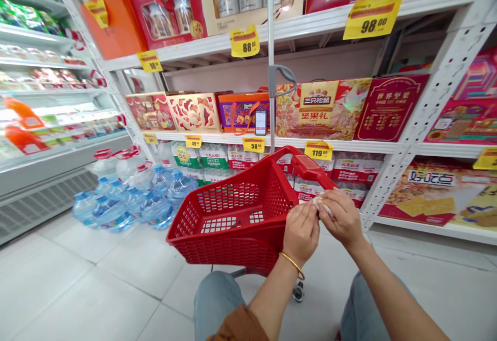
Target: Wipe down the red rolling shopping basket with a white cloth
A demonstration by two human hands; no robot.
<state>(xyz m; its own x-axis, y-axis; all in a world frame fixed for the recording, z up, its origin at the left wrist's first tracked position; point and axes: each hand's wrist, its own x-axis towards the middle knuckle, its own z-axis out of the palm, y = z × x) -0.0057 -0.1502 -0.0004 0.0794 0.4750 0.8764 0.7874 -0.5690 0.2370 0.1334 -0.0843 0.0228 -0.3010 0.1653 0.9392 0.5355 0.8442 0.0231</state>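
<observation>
Hands (301, 233) in a shared pinch on a pale scrap (321, 204), red basket (233, 252) just ahead, water jugs (155, 209) beyond.

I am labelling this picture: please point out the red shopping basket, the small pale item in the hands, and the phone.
red shopping basket (229, 250), head view, near mesh wall.
small pale item (320, 204), head view, its exposed part.
phone (261, 122), head view, its screen.

Our left hand (301, 232) and right hand (342, 218) meet, pinching a small pale object (320, 203) beside the red shopping basket (233, 237); water jugs (116, 209) far left, gift boxes (322, 108) shelved beyond.
</observation>
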